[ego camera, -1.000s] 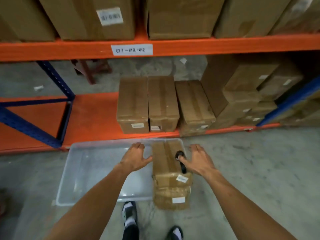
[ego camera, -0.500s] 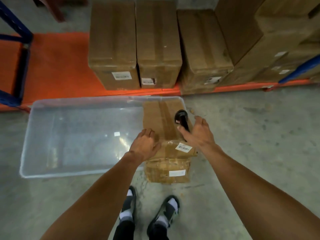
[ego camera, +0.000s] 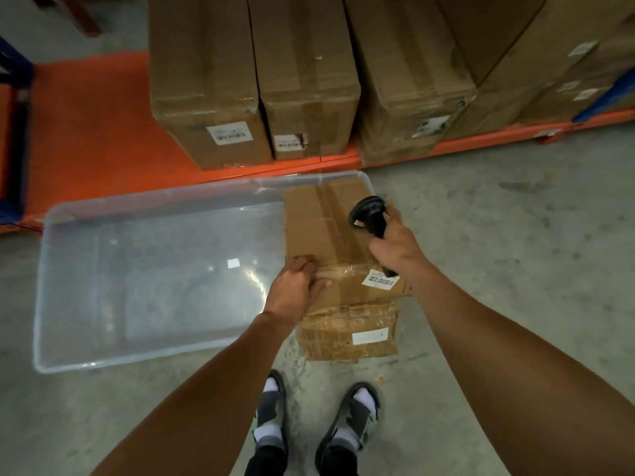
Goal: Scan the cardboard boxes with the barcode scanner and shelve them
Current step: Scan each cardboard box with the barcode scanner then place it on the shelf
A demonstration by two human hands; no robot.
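Half a second ago the right hand [ego camera: 395, 245] only touched the black barcode scanner [ego camera: 370, 216] that lay on the box; now its fingers are curled round the handle and the scanner head is raised off the cardboard, while the left hand has stayed at the box's near left corner. On the left, a clear plastic tub [ego camera: 44, 293] lies on the concrete floor [ego camera: 515, 255], in front of the orange shelf [ego camera: 96, 132]. The left hand [ego camera: 295, 286] rests on the top cardboard box [ego camera: 323, 228] with the fingers bent over its edge and the thumb on the front face. This box sits at the right end of the tub, on a second, crumpled box [ego camera: 347, 338] below it, and each carries a white label [ego camera: 379, 280] on its front. Three labelled boxes [ego camera: 302, 73] stand side by side on the shelf behind, with more stacked at the right. At the bottom, two feet in sandals [ego camera: 350, 417] stand on the floor.
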